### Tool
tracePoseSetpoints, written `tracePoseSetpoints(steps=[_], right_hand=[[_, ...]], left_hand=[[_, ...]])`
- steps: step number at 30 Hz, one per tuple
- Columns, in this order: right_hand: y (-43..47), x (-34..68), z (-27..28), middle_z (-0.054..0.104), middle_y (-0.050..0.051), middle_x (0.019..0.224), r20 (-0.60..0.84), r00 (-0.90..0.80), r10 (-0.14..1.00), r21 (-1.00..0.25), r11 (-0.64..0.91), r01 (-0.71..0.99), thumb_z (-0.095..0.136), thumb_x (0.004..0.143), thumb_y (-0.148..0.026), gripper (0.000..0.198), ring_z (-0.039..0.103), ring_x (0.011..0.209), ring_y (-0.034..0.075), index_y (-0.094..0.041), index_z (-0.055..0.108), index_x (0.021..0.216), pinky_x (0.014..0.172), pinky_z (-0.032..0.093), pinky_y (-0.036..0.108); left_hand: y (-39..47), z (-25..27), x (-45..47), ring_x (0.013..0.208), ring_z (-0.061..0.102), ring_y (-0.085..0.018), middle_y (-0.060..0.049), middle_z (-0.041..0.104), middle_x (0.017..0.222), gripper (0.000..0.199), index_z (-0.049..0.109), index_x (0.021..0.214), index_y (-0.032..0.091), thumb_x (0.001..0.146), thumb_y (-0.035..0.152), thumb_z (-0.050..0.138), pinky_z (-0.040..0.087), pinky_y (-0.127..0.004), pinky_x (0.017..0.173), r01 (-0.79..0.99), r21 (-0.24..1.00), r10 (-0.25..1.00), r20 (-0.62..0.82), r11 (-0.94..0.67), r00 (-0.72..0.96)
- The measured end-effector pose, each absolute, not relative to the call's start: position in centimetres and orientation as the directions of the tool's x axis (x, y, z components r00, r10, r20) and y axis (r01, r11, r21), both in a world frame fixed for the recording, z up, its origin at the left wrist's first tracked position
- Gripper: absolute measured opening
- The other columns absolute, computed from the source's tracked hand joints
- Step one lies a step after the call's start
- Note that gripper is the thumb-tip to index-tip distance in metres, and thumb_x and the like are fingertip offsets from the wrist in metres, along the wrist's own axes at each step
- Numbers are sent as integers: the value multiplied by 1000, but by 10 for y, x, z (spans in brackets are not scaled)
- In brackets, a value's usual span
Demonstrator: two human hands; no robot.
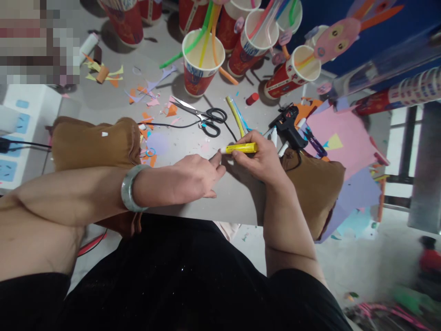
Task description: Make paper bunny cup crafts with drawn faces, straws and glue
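My right hand (262, 154) pinches the yellow marker (246, 148) over the table (186, 142), its pale tip (223, 150) by my left hand (191, 177). My left fingers (216, 160) are partly curled — I can't tell if they grip anything — and could get inky, because that tip points at them.

Blk-handled metal scissors (199, 113) on grey tabletop (179, 138), w/ orange paper scraps (171, 111) nr blade tips. Red-and-white paper cup (198, 79) behind, holding grn, yel & orange straws (206, 41). Red cylindrical cap (252, 99) to its R; blk plastic glue gun (291, 128) nr pink paper sheet (354, 138). Brown cloth bundle (96, 145) far L, nr white pwr strip (37, 108) w/ blue sockets (22, 123).
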State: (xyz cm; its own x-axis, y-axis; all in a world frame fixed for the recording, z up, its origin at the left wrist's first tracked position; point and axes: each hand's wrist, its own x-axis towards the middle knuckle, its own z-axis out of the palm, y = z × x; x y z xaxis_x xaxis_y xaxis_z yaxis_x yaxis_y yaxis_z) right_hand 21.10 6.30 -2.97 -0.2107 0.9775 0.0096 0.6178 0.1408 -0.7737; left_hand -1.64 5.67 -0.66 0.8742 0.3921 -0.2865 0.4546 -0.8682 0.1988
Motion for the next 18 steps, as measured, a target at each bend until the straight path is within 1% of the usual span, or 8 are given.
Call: tracePoseSetpoints(steps=[4, 6, 9, 11, 13, 15, 18], right_hand=[[63, 206, -32, 62, -4, 70, 7, -231, 973, -747, 159, 646, 72, 83, -37, 18, 53, 60, 14, -25, 59, 87, 60, 43, 31], [62, 204, -32, 62, -4, 69, 8, -206, 978, -762, 139, 632, 71, 86, -40, 20, 55, 60, 15, -26, 59, 90, 61, 44, 32], [61, 207, -31, 62, -4, 68, 1, -154, 988, -807, 92, 583, 70, 88, -44, 21, 56, 59, 15, -27, 58, 92, 58, 44, 32], [62, 209, -30, 63, -3, 69, -10, -159, 987, -812, 85, 577, 70, 87, -42, 20, 55, 59, 15, -26, 58, 91, 57, 43, 31], [63, 209, -29, 63, -3, 70, -10, -186, 982, -791, 107, 603, 72, 84, -38, 19, 55, 60, 15, -26, 58, 87, 58, 43, 31], [63, 207, -29, 62, -4, 70, -7, -205, 979, -768, 125, 627, 73, 82, -36, 19, 54, 60, 14, -25, 57, 86, 60, 43, 31], [63, 204, -31, 61, -4, 68, -15, -178, 984, -777, 100, 621, 72, 84, -37, 19, 53, 59, 14, -25, 57, 88, 60, 42, 31]], left_hand=[[58, 5, -15, 99, 73, -30, -28, 50, 156, 68, 52, 147, 9, 98, 57, 60, 54, -35, 71, 467, 202, 390, -329, -861, 860], [59, 8, -14, 97, 73, -29, -28, 50, 155, 69, 51, 148, 11, 99, 58, 59, 54, -35, 70, 473, 218, 389, -338, -853, 857], [60, 10, -11, 93, 73, -29, -28, 43, 161, 68, 51, 149, 13, 98, 58, 59, 54, -36, 69, 495, 226, 387, -392, -839, 835], [61, 9, -10, 93, 73, -29, -28, 38, 165, 69, 50, 150, 14, 98, 57, 61, 55, -38, 70, 505, 224, 385, -420, -834, 822], [60, 5, -11, 94, 73, -29, -27, 39, 164, 70, 49, 151, 13, 98, 58, 60, 55, -38, 71, 496, 225, 388, -392, -839, 834], [59, 1, -14, 95, 73, -30, -28, 43, 161, 71, 50, 150, 12, 98, 59, 58, 55, -38, 70, 481, 222, 396, -337, -848, 854], [58, -2, -15, 93, 73, -29, -28, 48, 157, 71, 51, 149, 10, 98, 60, 58, 54, -37, 68, 470, 215, 396, -312, -856, 864]])
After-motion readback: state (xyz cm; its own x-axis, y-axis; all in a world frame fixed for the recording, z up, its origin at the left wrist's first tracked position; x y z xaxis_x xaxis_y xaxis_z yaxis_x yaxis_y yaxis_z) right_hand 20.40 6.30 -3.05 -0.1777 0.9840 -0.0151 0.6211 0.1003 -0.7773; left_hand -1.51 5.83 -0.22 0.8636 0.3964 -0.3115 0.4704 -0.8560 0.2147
